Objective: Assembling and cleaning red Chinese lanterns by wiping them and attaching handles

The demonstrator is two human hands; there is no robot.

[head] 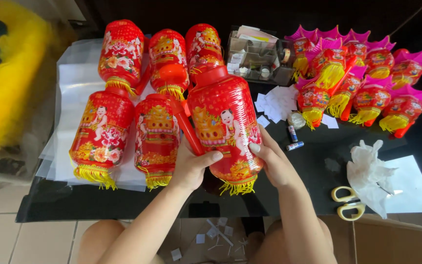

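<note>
A red paper lantern (223, 122) with printed pictures and a yellow fringe is held over the black table (318, 161). My left hand (191, 166) grips its left side beside the red plastic handle (187, 128). My right hand (272, 159) cups its right side, fingers spread on the paper. Several similar red lanterns (123, 98) lie in two rows to the left on clear plastic sheets (74, 78).
Several smaller red lanterns with pink tops (362, 83) lie at the back right. A clear organiser box (257, 58), white paper pieces (277, 102), small tubes (293, 139), crumpled plastic (369, 176) and yellow scissors (348, 203) are on the table. A yellow fluffy thing (6, 83) sits left.
</note>
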